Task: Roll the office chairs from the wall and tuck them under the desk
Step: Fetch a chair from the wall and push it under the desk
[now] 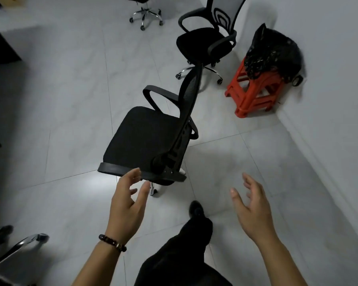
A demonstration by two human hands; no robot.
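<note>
A black mesh office chair [145,139] stands on the tiled floor just ahead of me, its backrest edge-on and its seat facing left. My left hand [128,201], with a bead bracelet on the wrist, is open with spread fingers just below the chair's rear edge, almost touching it. My right hand [250,209] is open too, held in the air to the right, apart from the chair. A second black office chair [207,44] stands farther back near the wall. A third chair's chrome base [146,15] shows at the top. A dark desk [0,46] edge sits at far left.
Stacked red plastic stools [254,93] with a black bag [275,52] on top stand against the right wall. Another chair's chrome leg and caster [29,242] lies at lower left. My dark trouser leg and shoe [194,211] are below the near chair.
</note>
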